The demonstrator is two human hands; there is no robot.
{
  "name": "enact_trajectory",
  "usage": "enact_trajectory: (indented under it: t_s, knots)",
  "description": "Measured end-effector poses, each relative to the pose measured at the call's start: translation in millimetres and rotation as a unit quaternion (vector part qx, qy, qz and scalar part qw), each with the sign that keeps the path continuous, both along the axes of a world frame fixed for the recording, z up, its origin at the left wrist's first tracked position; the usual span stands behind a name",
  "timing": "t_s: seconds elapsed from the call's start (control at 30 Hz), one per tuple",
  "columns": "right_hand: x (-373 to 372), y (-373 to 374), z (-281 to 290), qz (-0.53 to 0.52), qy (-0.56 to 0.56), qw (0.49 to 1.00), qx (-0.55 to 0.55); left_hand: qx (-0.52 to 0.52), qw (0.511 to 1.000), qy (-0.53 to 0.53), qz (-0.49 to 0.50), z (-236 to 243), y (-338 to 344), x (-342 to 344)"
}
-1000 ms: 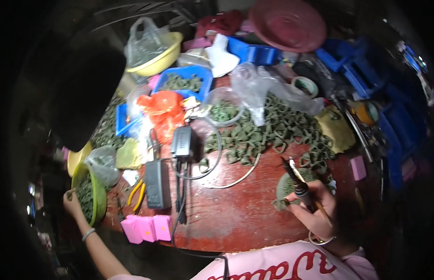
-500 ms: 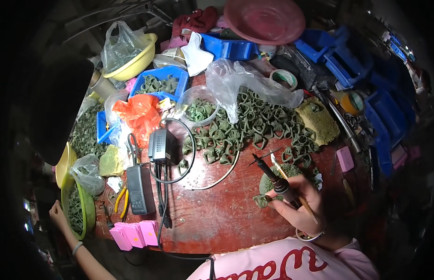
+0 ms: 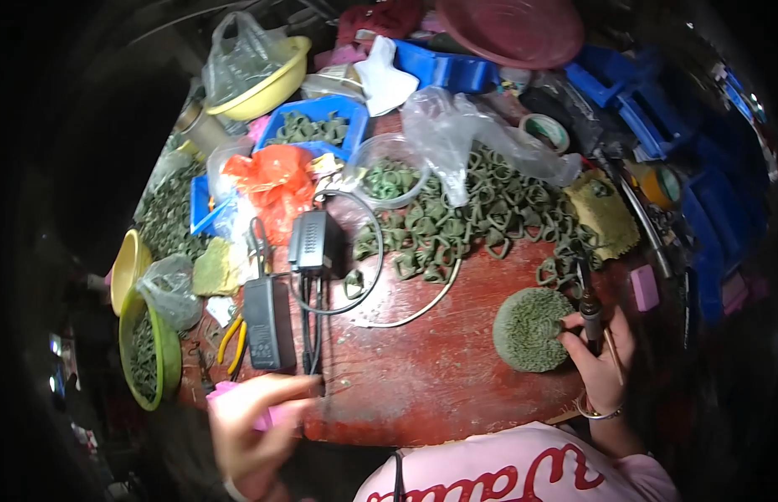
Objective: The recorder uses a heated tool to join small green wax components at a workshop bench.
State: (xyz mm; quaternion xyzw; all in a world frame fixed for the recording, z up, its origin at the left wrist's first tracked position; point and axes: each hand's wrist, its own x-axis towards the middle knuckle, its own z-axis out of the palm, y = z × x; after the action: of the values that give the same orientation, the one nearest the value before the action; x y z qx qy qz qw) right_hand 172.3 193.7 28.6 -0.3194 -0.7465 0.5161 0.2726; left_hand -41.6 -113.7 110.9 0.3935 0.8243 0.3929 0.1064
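My right hand point(image 3: 605, 356) is closed around a dark pen-shaped soldering iron point(image 3: 590, 311), its narrow tip pointing up and away. Also in that hand is a thin brown wooden-handled tool point(image 3: 614, 356). My right fingertips are at the edge of a round green fibrous pad point(image 3: 533, 330) on the table. Whether they hold a small green piece as well is hidden. Smeared by motion, my left hand point(image 3: 259, 422) passes over pink blocks point(image 3: 276, 416) at the near left table edge. Its grip cannot be made out.
Many green ring-shaped pieces point(image 3: 489, 209) lie heaped behind the pad. A black power adapter point(image 3: 267, 322), a black box point(image 3: 313, 240) with looping cables and yellow-handled pliers point(image 3: 231, 345) lie at left. Around them are a green basin point(image 3: 161, 351), blue bins point(image 3: 318, 107) and a yellow sponge point(image 3: 602, 213).
My left hand has moved from the green basin at far left to the pink blocks. My right hand has moved right, uncovering the pad; the green ring piece it held no longer shows.
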Motion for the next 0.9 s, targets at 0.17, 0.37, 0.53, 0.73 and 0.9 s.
enact_trajectory:
  t_s: [0.17,0.37,0.53,0.73,0.9]
  knots:
    - [-1.2,-8.5,1.1,0.051,0.005,0.998,-0.039,-0.074,0.986,0.128,0.072,-79.6,82.2,10.8]
    - [-9.4,-17.8,1.4,0.076,-0.016,0.997,-0.023,-0.067,0.956,0.237,0.159,-104.6,108.6,-6.8]
    - [-16.2,-16.6,2.2,0.075,-0.011,0.997,-0.016,0.045,0.969,0.222,0.104,-92.6,115.8,1.1]
    - [-24.4,-23.6,4.7,0.133,0.003,0.991,-0.031,0.228,0.821,-0.508,-0.130,-84.1,125.6,26.3]
    - [-41.5,-34.2,7.5,0.138,0.052,0.988,0.056,0.324,0.771,-0.533,-0.133,-109.1,124.3,37.6]
